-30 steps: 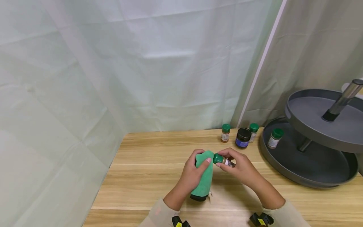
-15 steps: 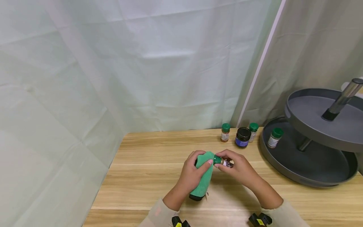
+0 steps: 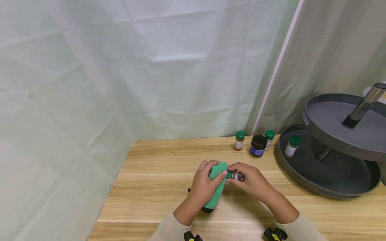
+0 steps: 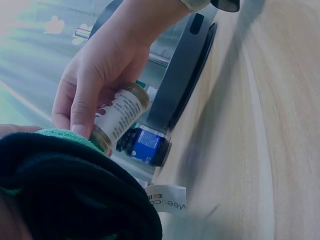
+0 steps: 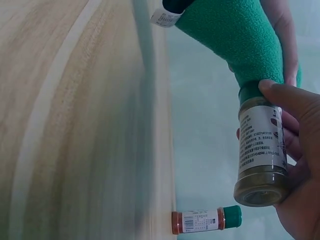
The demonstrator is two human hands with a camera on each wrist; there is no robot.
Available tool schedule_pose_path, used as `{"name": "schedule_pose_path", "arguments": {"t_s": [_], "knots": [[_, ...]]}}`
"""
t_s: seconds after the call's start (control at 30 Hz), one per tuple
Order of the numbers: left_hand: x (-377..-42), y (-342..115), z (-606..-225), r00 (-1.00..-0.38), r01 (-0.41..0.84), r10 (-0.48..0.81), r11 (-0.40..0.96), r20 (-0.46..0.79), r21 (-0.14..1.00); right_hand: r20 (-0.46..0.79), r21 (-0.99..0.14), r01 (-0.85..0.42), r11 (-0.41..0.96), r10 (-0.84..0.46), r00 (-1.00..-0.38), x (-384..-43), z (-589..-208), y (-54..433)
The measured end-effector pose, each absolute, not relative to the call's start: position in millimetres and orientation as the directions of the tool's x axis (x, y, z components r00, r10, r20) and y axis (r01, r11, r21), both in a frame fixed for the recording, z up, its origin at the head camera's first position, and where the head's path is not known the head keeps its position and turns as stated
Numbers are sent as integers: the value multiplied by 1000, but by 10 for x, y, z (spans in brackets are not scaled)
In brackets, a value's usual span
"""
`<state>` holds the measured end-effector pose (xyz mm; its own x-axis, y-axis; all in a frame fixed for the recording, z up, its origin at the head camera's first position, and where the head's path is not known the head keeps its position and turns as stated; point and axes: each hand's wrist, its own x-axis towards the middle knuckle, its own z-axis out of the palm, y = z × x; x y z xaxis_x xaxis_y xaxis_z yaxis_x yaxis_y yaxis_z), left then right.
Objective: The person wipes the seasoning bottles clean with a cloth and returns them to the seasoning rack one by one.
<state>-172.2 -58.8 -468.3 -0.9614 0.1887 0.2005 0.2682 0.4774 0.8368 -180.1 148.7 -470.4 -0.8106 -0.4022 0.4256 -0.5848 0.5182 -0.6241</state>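
Note:
My left hand [image 3: 204,183] grips a green terry cloth [image 3: 215,194] with a dark lining and a small white tag [image 5: 166,18]. In the left wrist view, the cloth's dark side [image 4: 65,185] fills the lower left. My right hand [image 3: 252,180] holds a spice jar [image 5: 262,142] tilted on its side, fingers and thumb around its cap end. The jar has a white label, brownish contents and a green cap [image 5: 250,91], which is pressed against the cloth and partly covered by it. Both hands are together over the wooden table [image 3: 156,187].
A red spice jar [image 3: 239,142], a black-lidded jar with a blue label [image 3: 257,147] and another green-capped jar [image 3: 269,138] stand at the table's back edge. To the right is a two-tier grey tray [image 3: 324,192], with a green-capped jar [image 3: 292,146] on its lower tier.
My right hand has shifted slightly left with the spice jar, whose cap now goes further behind the cloth. My left hand has turned a little, and the cloth looks narrower from above.

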Motion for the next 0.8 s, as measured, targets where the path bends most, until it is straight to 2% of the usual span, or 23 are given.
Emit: {"name": "schedule_pose_path", "arguments": {"t_s": [0.4,0.8], "knots": [[-1758,-642,-4658,-973,210,181,437,143,875,469,-576,-636,514,-430,-772,-1781,-4681,1478],[-1794,-674,-4658,-979,159,179,348,101,924,497,-618,-648,445,-417,-761,-1757,-4634,1491]]}}
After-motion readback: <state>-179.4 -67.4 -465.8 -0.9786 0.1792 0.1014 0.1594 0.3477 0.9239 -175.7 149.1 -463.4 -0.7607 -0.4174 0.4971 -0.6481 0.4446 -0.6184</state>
